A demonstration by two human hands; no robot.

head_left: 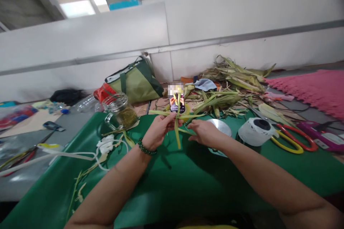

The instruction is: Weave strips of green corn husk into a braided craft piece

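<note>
My left hand (pixel 159 130), with a green bead bracelet (pixel 146 149) at the wrist, pinches the crossing point of several yellow-green husk strips (pixel 177 134). They stick out from it like a cross, up, down, left and right. My right hand (pixel 202 132) is closed just to the right, its fingers at the end of one strip that runs toward them. Its fingertips are partly hidden. Behind the strips a lit phone (pixel 177 104) stands upright. A silvery round container (pixel 220 127) is partly covered by my right hand and forearm.
Green cloth (pixel 161 193) covers the table. To the left are a glass mug (pixel 120 112) and a white cable (pixel 80 155). A white roll (pixel 255 131) and scissors (pixel 292 141) lie at right. Corn husks (pixel 233 75) and a green bag (pixel 137 82) are behind.
</note>
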